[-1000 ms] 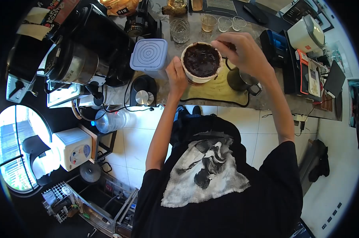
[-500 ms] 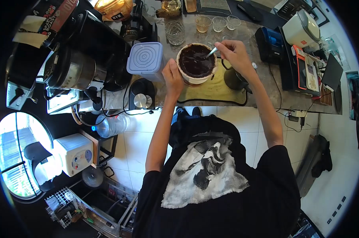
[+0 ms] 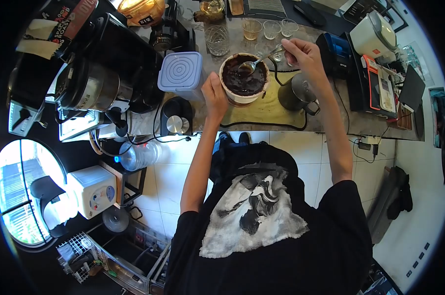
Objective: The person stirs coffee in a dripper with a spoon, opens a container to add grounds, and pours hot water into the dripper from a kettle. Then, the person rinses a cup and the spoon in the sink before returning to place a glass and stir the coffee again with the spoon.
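Observation:
A round, pale coffee dripper (image 3: 243, 100) with a tan, filter-like rim stands at the near part of the counter, full of dark, wet coffee grounds (image 3: 242, 83). My left hand (image 3: 214, 96) grips its left side, the fingers partly hidden behind it. My right hand (image 3: 303, 55) pinches the end of a metal spoon (image 3: 266, 56). The spoon's bowl is tilted over the coffee, with dark coffee on it. Below my right hand, a dark gooseneck kettle (image 3: 295, 92) rests on a yellow-green mat (image 3: 262, 116).
Left of the dripper are a lidded plastic container (image 3: 181, 71) and a grinder-like device with a silver knob (image 3: 174, 124). Several glasses (image 3: 271, 29) stand behind. Coffee machines (image 3: 99, 83) fill the left side. A black-and-blue device (image 3: 332, 54) stands at the right.
My right hand has lifted up and right, raising the spoon's bowl out of the coffee. The liquid surface now looks lower and grainier. My left hand has stayed on the dripper.

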Motion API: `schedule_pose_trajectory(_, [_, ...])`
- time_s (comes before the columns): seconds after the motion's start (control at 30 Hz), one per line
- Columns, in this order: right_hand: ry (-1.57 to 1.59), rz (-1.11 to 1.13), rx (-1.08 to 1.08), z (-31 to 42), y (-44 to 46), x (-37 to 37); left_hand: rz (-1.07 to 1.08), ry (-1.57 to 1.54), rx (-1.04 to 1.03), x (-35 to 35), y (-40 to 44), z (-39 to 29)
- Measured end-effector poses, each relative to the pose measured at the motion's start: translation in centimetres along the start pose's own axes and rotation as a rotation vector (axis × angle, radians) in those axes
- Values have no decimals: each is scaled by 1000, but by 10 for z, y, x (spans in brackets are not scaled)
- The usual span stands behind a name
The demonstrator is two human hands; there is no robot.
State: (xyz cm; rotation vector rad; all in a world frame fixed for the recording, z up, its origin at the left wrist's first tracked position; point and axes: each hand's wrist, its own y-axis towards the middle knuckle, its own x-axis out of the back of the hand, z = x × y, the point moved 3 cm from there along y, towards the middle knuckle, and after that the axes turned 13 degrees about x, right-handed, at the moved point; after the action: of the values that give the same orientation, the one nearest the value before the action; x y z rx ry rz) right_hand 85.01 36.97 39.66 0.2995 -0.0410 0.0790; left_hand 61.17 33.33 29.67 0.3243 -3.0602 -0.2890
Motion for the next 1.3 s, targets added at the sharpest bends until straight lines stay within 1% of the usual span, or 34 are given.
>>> schedule_pose_trajectory(0.03, [0, 1, -1, 2, 0, 0, 1, -6, 5, 0, 0, 0])
schedule_pose_trajectory(0.1, [-170, 41, 157, 10, 1, -3, 2, 2, -4, 1, 1, 1])
schedule_pose_trajectory(0.13, [-170, 40, 156, 14, 1, -4, 4, 9, -15, 0, 1, 2])
schedule_pose_trajectory(0.2, [-364, 65, 245, 25, -2, -10, -3, -4, -17, -1, 2, 1])
schedule_pose_trajectory(0.23, [-364, 65, 242, 26, -4, -14, -11, -18, -21, -1, 2, 1])
schedule_pose_trajectory(0.3, [-513, 81, 280, 29, -6, -19, -10, -20, -23, -1, 1, 0])
schedule_pose_trajectory(0.43, [-511, 81, 254, -1, -3, -19, -17, -10, -25, 0, 2, 2])
schedule_pose_trajectory(0.5, [-402, 76, 78, -25, -2, -15, -16, -13, -28, -1, 1, -2])
schedule_pose_trajectory(0.53, [-402, 76, 78, -32, -2, -13, -15, -16, -32, -1, 1, -4])
schedule_pose_trajectory(0.6, [-179, 47, -65, -41, -1, -13, -13, -16, -29, -1, 2, -1])
schedule_pose_trajectory(0.63, [-179, 47, -64, -41, -2, -13, -12, -17, -27, -1, 2, 1])
schedule_pose_trajectory(0.7, [59, 20, -134, -39, -3, -13, -14, -19, -21, -1, 2, 0])
schedule_pose_trajectory(0.83, [145, -25, -151, -35, 0, -8, -8, -25, -9, -1, 2, -1])
schedule_pose_trajectory(0.9, [144, -16, -87, -23, 1, -8, -10, -23, -18, -1, 3, -1])
schedule_pose_trajectory(0.93, [144, -17, -90, -17, 1, -7, -14, -21, -26, -1, 2, -1])
schedule_pose_trajectory(1.0, [42, -17, -20, -3, 1, -6, -12, -10, -26, -1, 2, 0])
schedule_pose_trajectory(1.03, [43, -17, -20, 1, 1, -7, -12, -2, -31, 0, 3, 0])
schedule_pose_trajectory(1.1, [-140, 7, 124, 9, 1, -8, -14, 3, -31, -1, 3, 0])
schedule_pose_trajectory(1.13, [-140, 7, 123, 9, 1, -8, -15, 7, -31, -1, 3, 0])
schedule_pose_trajectory(1.2, [-332, 60, 230, 12, 0, -8, -5, 7, -16, 0, 2, -1])
schedule_pose_trajectory(1.3, [-419, 73, 233, 15, -4, -13, 1, -1, -19, -1, 3, -2])
